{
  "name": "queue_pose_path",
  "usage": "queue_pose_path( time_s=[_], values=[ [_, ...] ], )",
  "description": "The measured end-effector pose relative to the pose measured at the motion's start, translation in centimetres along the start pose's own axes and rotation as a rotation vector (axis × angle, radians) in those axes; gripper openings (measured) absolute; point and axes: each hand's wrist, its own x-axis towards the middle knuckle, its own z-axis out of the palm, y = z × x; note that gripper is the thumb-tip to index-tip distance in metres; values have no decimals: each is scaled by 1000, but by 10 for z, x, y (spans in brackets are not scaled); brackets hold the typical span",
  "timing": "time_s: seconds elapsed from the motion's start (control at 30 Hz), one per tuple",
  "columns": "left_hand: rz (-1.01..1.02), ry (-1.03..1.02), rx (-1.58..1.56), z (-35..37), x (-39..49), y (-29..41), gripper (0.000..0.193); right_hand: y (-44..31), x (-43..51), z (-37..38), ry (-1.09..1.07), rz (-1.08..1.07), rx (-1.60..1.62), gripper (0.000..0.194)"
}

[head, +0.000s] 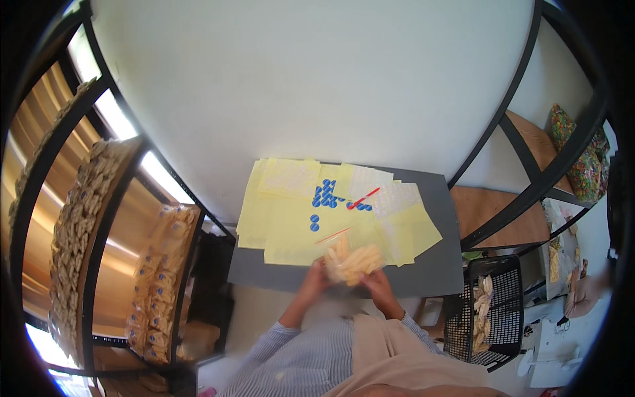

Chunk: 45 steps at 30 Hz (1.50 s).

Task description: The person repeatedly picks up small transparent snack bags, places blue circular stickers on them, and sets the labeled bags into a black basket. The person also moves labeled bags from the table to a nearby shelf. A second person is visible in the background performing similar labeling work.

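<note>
Between my two hands is a clear plastic bag of pale yellow stick snacks point(357, 260), held over the near edge of the table. My left hand point(316, 279) grips its left side, and my right hand point(376, 284) grips its lower right. A red strip point(333, 235) runs along the bag's top edge. Beyond the bag, yellow sheets point(287, 238) overlap on the grey table point(436, 273). Round blue stickers point(325, 193) cluster on them, with two more point(314, 223) set apart. A red pen point(364, 197) lies across the sheets beside the stickers.
At my right stands a black plastic basket point(516, 297) holding bagged snacks point(481, 317). Shelves on the left carry many packed bags point(158, 283). A right-hand shelf point(501, 216) has bags of colourful pieces point(585, 168) above it. Another person's arm point(585, 295) shows at far right.
</note>
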Motion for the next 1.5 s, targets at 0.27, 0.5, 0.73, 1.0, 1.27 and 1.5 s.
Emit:
queue_pose_path(
  time_s=[0.27,0.5,0.73,1.0,1.27,1.5],
  values=[
    [64,102,208,-13,35,50,51,-32,59,4,-160,91,-70,57],
    [11,173,356,-27,82,40,46,-31,93,-29,-71,-7,-314,62],
    [20,98,576,-32,110,15,40,-34,108,-85,172,114,-414,40],
    [39,90,605,-40,120,20,40,-69,110,-75,304,-424,-834,25],
    [57,47,753,-38,119,32,42,-89,85,-62,270,-385,-1465,31],
    [25,-19,910,-13,106,30,47,-78,98,-47,281,-551,-1324,39]
  ],
)
